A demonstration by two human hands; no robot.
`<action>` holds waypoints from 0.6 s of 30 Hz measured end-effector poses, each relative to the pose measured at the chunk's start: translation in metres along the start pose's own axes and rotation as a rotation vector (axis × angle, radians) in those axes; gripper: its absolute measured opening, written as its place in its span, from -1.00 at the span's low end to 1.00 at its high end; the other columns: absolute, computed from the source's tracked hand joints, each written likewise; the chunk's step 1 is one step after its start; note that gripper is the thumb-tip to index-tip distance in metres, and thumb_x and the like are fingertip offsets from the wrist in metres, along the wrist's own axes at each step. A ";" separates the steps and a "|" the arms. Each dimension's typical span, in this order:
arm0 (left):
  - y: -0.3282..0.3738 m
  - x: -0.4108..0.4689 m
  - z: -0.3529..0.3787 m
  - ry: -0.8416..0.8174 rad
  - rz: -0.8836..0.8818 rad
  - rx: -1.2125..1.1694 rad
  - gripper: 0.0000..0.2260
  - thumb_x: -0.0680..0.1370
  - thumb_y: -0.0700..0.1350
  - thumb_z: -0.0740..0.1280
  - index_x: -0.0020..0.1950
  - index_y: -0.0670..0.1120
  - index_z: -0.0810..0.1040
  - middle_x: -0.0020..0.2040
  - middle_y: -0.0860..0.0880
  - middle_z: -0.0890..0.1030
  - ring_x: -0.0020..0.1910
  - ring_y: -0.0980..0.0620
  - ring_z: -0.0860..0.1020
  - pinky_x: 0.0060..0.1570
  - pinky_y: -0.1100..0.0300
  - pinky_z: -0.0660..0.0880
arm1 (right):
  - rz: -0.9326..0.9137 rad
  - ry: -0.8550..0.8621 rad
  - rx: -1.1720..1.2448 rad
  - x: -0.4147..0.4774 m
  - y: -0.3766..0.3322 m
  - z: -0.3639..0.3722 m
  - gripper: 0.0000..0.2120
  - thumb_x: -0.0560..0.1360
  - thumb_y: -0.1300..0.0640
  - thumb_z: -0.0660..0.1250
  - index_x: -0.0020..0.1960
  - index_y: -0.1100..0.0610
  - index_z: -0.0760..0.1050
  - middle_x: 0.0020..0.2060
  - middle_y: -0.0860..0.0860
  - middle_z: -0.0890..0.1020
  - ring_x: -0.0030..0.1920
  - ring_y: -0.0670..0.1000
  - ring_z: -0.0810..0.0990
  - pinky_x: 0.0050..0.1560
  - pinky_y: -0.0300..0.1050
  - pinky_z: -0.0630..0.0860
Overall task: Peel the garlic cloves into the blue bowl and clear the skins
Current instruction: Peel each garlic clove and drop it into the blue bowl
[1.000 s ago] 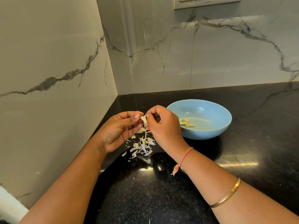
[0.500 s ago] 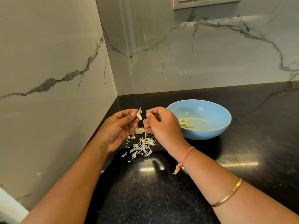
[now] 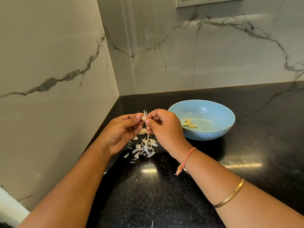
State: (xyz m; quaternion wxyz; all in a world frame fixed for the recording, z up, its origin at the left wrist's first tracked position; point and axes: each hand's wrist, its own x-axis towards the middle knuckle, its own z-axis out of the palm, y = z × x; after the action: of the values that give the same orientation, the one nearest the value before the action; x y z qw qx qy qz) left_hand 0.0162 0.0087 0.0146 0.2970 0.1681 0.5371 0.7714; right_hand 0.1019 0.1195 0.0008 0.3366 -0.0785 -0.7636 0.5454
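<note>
Above the black counter, my left hand [image 3: 122, 131] and my right hand [image 3: 164, 129] pinch one small garlic clove [image 3: 144, 118] between their fingertips. Loose skin [image 3: 145, 113] sticks up from the clove. Below the hands lies a pile of garlic skins [image 3: 145, 148]. An unpeeled clove [image 3: 142, 131] rests on the counter between the hands. The blue bowl [image 3: 213, 134] stands to the right of my right hand, with three peeled cloves [image 3: 189, 123] inside.
The black stone counter [image 3: 164, 195] ends in a corner of marble walls at the left [image 3: 49, 79] and at the back [image 3: 213, 55]. A switch plate [image 3: 209, 0] is on the back wall.
Both hands have risen slightly and come together on the clove again. More skin now stands loose above it.
</note>
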 end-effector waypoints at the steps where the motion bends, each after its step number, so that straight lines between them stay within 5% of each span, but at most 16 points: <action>1: 0.001 0.000 0.000 -0.008 -0.016 -0.018 -0.88 0.33 -0.25 0.35 -0.19 -0.19 0.66 -0.26 -0.11 0.65 -0.30 0.11 0.63 -0.27 0.32 0.59 | -0.025 0.002 -0.027 0.000 0.000 0.000 -0.93 0.50 0.29 0.33 -0.13 0.18 0.56 -0.36 -0.01 0.59 -0.33 -0.08 0.58 -0.23 -0.25 0.60; 4: 0.000 0.000 -0.001 -0.022 -0.044 -0.042 -0.86 0.34 -0.24 0.35 -0.15 -0.21 0.64 -0.24 -0.12 0.63 -0.31 0.12 0.62 -0.28 0.32 0.59 | -0.069 0.028 -0.083 0.002 0.001 -0.001 -0.92 0.49 0.28 0.33 -0.14 0.15 0.58 -0.35 -0.05 0.59 -0.29 -0.02 0.61 -0.19 -0.16 0.62; 11: -0.002 -0.001 0.003 -0.047 0.069 0.060 -0.74 0.39 -0.03 0.35 0.03 -0.10 0.60 -0.08 -0.08 0.67 -0.11 0.07 0.63 -0.03 0.20 0.58 | -0.122 0.108 -0.172 0.002 -0.002 0.000 -0.96 0.47 0.20 0.37 -0.15 0.14 0.59 -0.33 -0.04 0.61 -0.30 -0.10 0.59 -0.29 -0.37 0.50; 18: -0.005 0.000 0.005 0.026 0.147 0.130 -0.87 0.34 -0.18 0.38 -0.16 -0.21 0.59 -0.16 -0.07 0.66 -0.16 0.09 0.63 -0.15 0.29 0.59 | -0.149 0.062 -0.230 0.000 -0.001 0.003 -0.95 0.47 0.19 0.37 -0.16 0.15 0.59 -0.30 -0.04 0.61 -0.29 -0.15 0.56 -0.28 -0.45 0.48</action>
State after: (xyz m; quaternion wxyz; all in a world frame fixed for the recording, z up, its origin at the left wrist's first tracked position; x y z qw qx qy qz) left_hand 0.0201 0.0138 0.0113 0.2211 0.2161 0.5760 0.7567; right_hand 0.1003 0.1168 0.0015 0.3883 -0.0765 -0.8142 0.4249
